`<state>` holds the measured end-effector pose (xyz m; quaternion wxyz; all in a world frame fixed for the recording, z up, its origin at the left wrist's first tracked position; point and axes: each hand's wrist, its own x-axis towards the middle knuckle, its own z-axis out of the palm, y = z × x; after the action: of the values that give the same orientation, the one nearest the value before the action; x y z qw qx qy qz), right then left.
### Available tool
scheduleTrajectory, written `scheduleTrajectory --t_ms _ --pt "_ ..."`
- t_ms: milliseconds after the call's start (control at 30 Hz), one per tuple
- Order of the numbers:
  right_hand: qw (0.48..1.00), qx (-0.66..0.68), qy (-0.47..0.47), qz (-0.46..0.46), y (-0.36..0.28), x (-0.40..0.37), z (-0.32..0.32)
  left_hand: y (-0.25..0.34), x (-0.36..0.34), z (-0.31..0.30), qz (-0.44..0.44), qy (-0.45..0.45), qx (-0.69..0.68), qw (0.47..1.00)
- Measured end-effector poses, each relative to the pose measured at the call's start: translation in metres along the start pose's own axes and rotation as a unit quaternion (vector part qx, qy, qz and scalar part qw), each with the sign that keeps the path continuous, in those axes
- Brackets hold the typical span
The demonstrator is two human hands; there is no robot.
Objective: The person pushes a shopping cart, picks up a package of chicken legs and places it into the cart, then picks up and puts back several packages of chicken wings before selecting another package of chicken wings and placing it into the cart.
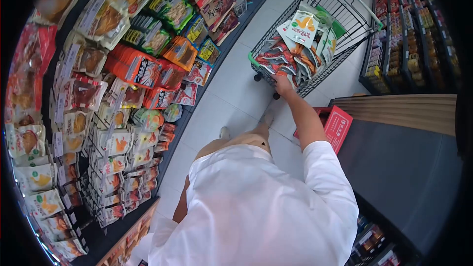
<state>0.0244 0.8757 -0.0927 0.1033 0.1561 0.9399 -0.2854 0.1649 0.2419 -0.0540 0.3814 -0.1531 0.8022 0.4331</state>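
Observation:
My right hand (283, 85) is at the near end of a wire shopping cart (304, 90), its fingers closed over the rim beside the bags. In the cart lies a pile of snack pouches: red and dark ones (276, 55) at the near side, and a white pouch with a yellow picture (302, 27) on top. My fingertips are partly lost against the red packaging. My left arm (181, 202) hangs down at my side, and the left hand is hidden behind my white shirt.
Shelves on the left hold many hanging food packs, among them orange-red bags (130, 66). Pale floor tiles (231, 81) run between them and the cart. At right are a red box (337, 129), a dark grey counter (399, 167) and shelves of jars (414, 44).

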Motion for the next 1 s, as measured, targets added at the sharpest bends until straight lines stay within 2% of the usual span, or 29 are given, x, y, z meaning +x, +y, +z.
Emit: scheduleTrajectory --t_ms 133,167,267,300,400,500,567,633,700,767,867,900,1000 --pt "0.995 -0.090 -0.033 -0.037 -0.040 -0.038 0.006 -0.030 0.011 -0.059 -0.015 0.015 -0.028 0.999" --pt "0.988 -0.121 0.023 -0.088 -0.037 -0.053 0.021 -0.035 0.013 -0.074 -0.033 0.030 -0.052 0.998" --pt "0.987 -0.156 -0.018 0.044 -0.020 -0.087 0.080 -0.063 0.025 -0.114 -0.097 0.070 -0.138 0.983" --pt "0.981 -0.092 -0.092 0.143 -0.039 -0.109 0.079 -0.065 0.029 -0.121 -0.113 0.078 -0.110 0.984" --pt "0.982 -0.089 -0.080 0.149 -0.079 -0.145 0.087 -0.051 0.042 -0.122 -0.126 0.017 -0.059 0.990" --pt "0.989 -0.053 -0.072 0.117 -0.079 -0.157 0.124 -0.027 0.068 -0.100 -0.057 -0.044 -0.047 0.996" --pt "0.989 -0.051 -0.084 0.106 -0.102 -0.173 0.125 -0.017 0.102 -0.077 0.029 -0.089 -0.062 0.994" --pt "0.987 -0.089 -0.085 0.106 -0.119 -0.185 0.138 0.023 0.119 -0.050 0.030 -0.118 -0.018 0.992" --pt "0.983 -0.082 -0.106 0.125 -0.131 -0.202 0.150 0.052 0.134 -0.019 0.094 -0.141 0.013 0.985" --pt "0.981 -0.073 -0.115 0.139 -0.156 -0.224 0.152 0.078 0.157 0.009 0.275 -0.095 0.156 0.944" --pt "0.992 -0.025 -0.056 0.107 -0.167 -0.260 0.177 0.147 0.150 0.038 0.419 -0.016 0.214 0.882" --pt "0.984 0.022 -0.087 0.154 -0.176 -0.271 0.180 0.164 0.149 0.047 0.449 0.006 0.213 0.868" --pt "0.985 -0.138 0.096 -0.030 -0.188 -0.309 0.197 0.181 0.166 0.067 0.484 0.033 0.191 0.853"
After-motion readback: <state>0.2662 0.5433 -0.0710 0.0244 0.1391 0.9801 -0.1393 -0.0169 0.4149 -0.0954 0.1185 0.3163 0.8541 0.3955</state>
